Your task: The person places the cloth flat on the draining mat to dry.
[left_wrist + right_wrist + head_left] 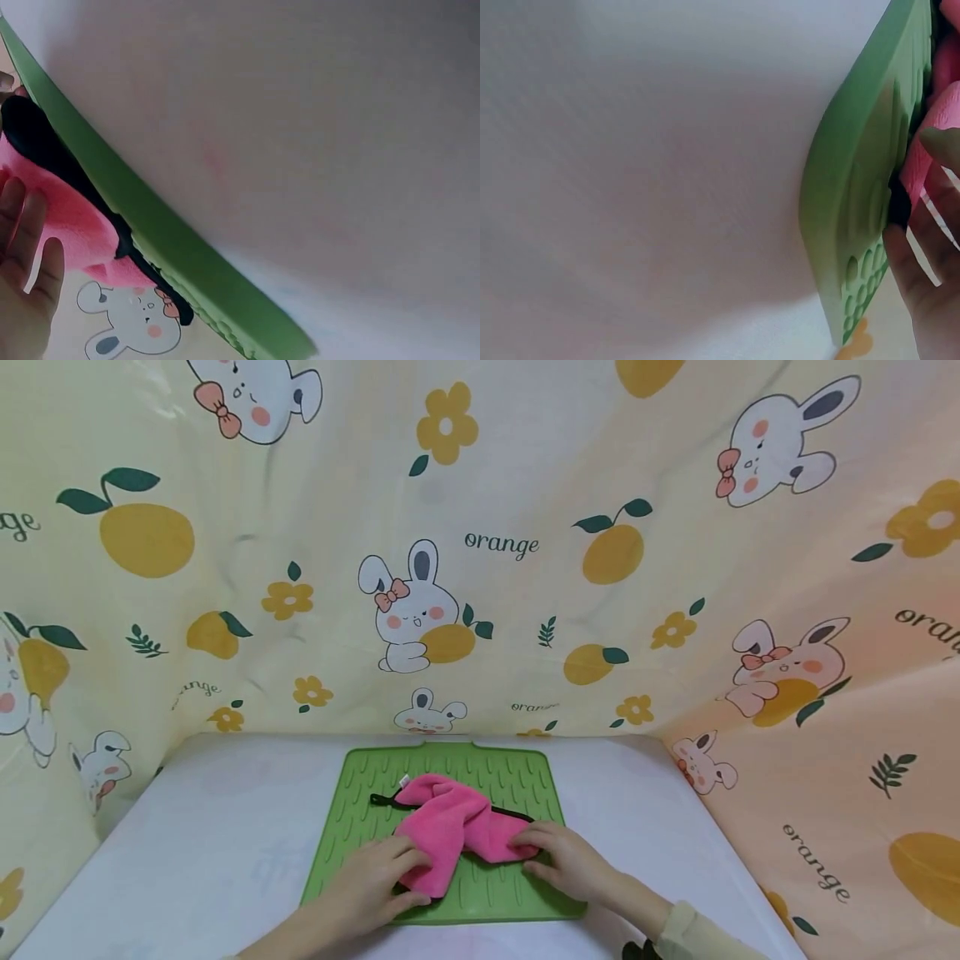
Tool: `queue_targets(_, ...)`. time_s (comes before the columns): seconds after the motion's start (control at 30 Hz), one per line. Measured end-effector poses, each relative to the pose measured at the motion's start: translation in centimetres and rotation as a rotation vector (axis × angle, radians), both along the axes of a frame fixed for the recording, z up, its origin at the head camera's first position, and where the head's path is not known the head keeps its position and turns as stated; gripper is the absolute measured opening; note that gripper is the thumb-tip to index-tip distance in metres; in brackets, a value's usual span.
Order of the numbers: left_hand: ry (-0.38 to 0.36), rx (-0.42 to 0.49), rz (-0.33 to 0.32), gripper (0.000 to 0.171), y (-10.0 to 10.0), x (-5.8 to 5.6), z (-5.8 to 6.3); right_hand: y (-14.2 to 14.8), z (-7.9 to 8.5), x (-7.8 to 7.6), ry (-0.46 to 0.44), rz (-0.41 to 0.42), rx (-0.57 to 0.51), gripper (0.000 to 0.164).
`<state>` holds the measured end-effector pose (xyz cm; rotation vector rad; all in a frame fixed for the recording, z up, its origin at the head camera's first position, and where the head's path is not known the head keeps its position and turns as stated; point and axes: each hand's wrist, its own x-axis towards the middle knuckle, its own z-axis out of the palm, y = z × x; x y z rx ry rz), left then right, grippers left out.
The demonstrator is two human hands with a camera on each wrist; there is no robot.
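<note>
A pink fleece cloth with black trim [438, 818] lies folded across itself on a green ridged mat [502, 893]. It has a white tag [405, 781] and a black loop [381, 799] at its far left end. My left hand [378, 877] rests at the near-left end of the cloth, its fingers spread in the left wrist view, where the pink cloth [67, 217] lies beside them. At the other end, my right hand [566, 856] touches the cloth with its fingertips. The right wrist view shows these fingers [904, 259] fairly straight beside the black edge.
A white table surface [225, 835] surrounds the mat. Behind it and at both sides hangs a cream sheet [510, 610] printed with rabbits, oranges and flowers. A small black object [640, 950] shows by the right sleeve [693, 931].
</note>
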<state>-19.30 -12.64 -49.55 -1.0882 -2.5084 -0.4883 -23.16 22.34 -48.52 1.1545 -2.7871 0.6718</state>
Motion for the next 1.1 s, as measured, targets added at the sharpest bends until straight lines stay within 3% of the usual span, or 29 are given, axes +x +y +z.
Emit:
queue_targets(0.2, -0.06, -0.033, -0.026, 0.036, 0.6, -0.1, -0.4, 0.0, -0.3, -0.9, -0.032, 0.003, 0.018, 0.028)
queue_targets(0.6, -0.079, -0.086, -0.044, 0.036, 0.7, 0.0, -0.2, -0.3, -0.6, -1.9, -0.03, 0.041, -0.032, 0.018)
queue_targets(0.9, -0.04, -0.094, -0.081, 0.028, 0.8, -0.1, -0.3, -0.2, -0.9, -1.9, -0.017, 0.046, -0.057, 0.018)
queue_targets(1.1, -0.03, -0.139, -0.069, 0.027, 0.8, -0.2, -0.5, -0.2, -1.0, -1.8, -0.053, 0.031, -0.059, 0.017)
